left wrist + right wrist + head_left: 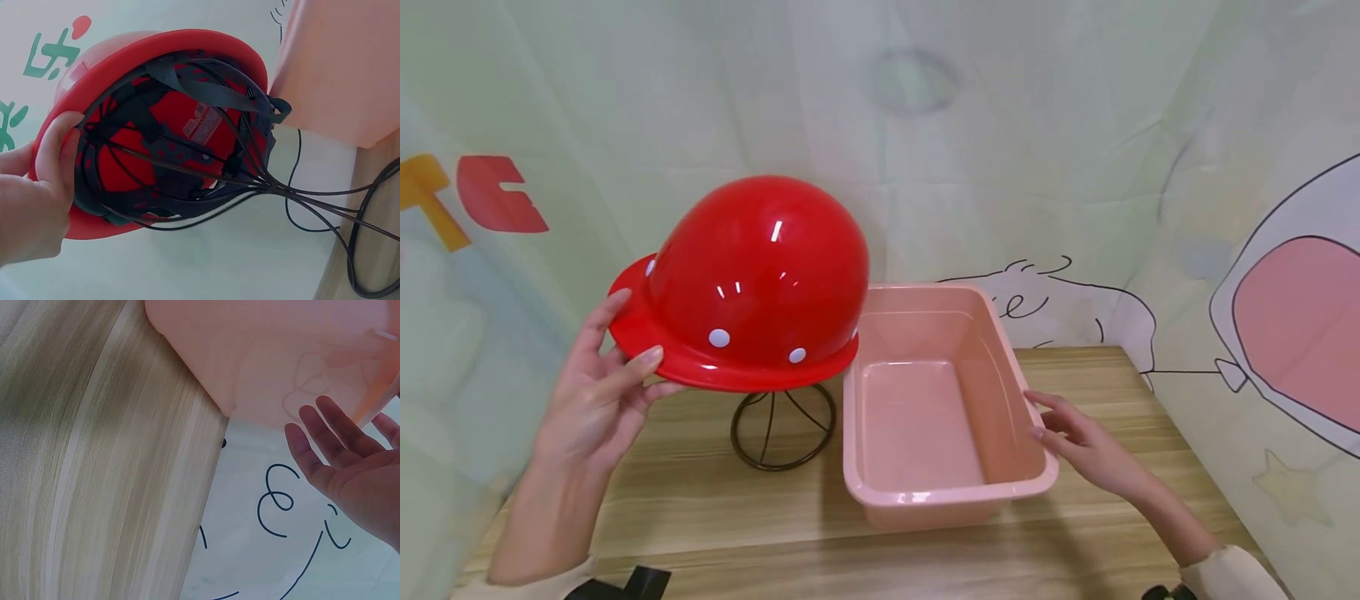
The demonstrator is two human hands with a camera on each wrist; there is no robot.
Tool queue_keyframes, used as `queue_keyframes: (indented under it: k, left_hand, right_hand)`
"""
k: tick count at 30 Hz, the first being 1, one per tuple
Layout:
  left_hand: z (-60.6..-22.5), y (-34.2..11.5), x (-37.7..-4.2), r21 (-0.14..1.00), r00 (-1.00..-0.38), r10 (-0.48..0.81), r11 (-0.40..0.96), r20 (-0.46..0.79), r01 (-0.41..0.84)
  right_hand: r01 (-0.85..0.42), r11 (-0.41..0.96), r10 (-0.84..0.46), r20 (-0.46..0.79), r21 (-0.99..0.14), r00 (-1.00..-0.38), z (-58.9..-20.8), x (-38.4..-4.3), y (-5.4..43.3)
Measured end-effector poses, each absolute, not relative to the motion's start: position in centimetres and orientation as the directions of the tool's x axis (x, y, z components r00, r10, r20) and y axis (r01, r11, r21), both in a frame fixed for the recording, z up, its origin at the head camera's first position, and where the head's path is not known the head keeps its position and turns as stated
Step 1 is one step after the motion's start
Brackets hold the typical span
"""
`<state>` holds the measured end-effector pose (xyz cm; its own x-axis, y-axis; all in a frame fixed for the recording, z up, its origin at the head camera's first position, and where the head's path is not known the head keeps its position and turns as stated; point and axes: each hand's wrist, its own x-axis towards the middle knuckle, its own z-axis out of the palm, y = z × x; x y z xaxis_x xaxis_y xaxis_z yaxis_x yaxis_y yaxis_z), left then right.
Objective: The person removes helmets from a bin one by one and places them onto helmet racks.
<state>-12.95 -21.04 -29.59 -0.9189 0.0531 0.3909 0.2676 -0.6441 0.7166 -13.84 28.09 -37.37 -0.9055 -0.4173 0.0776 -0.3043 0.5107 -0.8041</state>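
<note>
A glossy red hard hat with white round studs sits over a dark wire stand on the left. My left hand grips its brim, thumb on one side and fingers on the other. In the left wrist view, the stand's wires run up inside the hat, among dark straps. My right hand touches the right rim of a pink plastic basin with its fingertips. Its fingers look extended in the right wrist view, beside the basin's outer wall.
The basin and stand rest side by side on a wood-grain table. A pale printed curtain hangs behind and along the sides, with a balloon drawing at right.
</note>
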Motion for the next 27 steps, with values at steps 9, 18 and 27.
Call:
queue_keyframes:
  k: [9, 18, 27]
  left_hand:
    - [-30.2, -21.3, -13.0, 0.705, -0.914, 0.064, -0.659, 0.4, 0.262]
    - [-30.9, -21.7, -13.1, 0.724, -0.921, 0.088, -0.648, 0.379, 0.236]
    - [-31.0, -21.9, -13.1, 0.785, -0.926, 0.098, -0.568, 0.365, 0.25]
  right_hand:
    - [-0.322, 0.51, -0.425, 0.092, -0.798, -0.901, -37.5, -13.8, 28.1]
    - [-0.339, 0.506, -0.429, 0.11, -0.793, -0.897, -37.5, -13.8, 28.1]
    - [-0.331, 0.507, -0.432, 0.098, -0.796, -0.897, -37.4, -13.9, 28.1]
